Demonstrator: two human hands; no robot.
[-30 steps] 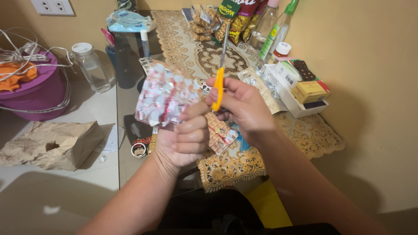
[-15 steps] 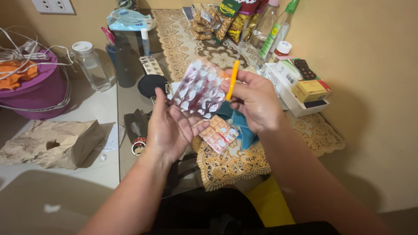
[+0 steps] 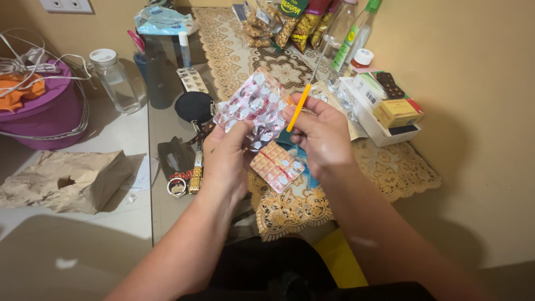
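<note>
While the left hand (image 3: 225,153) pinches a blister sheet (image 3: 253,106), the right hand (image 3: 317,131) grips scissors (image 3: 305,92) beside it.

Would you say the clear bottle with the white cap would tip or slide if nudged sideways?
The clear bottle looks squat and upright on the smooth white surface, so it would probably slide rather than tip. It appears nearly empty, hence likely light, and possibly fragile if glass.

Both forearms bare to the elbow, no sleeves, rings or watch.
</note>
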